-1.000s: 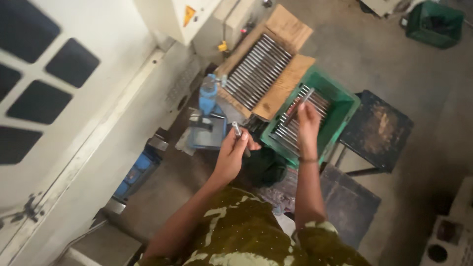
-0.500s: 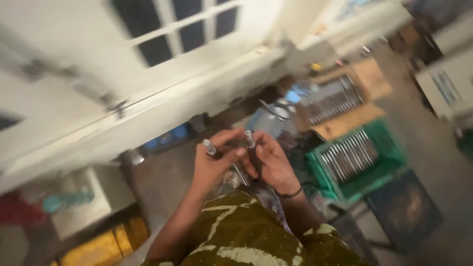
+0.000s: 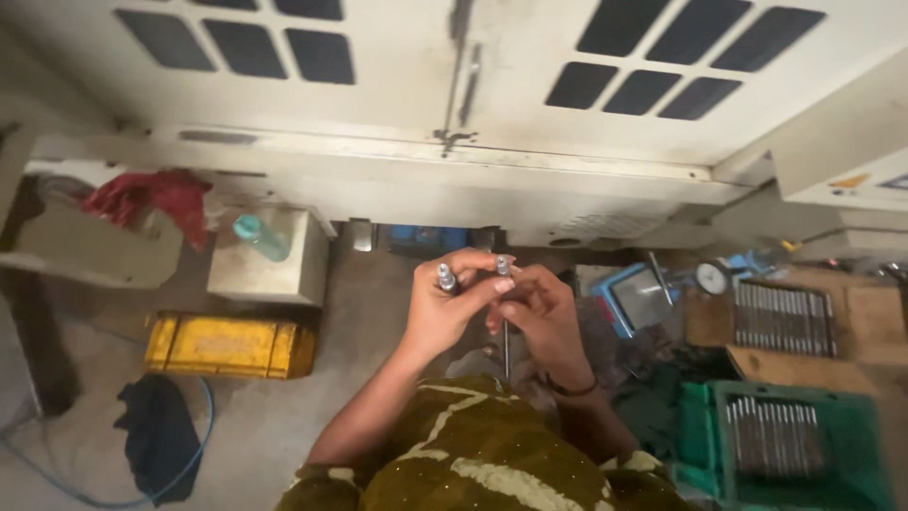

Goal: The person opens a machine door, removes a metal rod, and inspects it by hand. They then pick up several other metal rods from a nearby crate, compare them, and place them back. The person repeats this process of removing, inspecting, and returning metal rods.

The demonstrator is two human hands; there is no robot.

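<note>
The left hand (image 3: pixel 445 308) is pinching one short silver metal pin (image 3: pixel 446 278) upright while the right hand (image 3: pixel 541 317), touching it, is closing its grip round a longer thin steel rod (image 3: pixel 504 312), both raised seemingly for close inspection.
</note>
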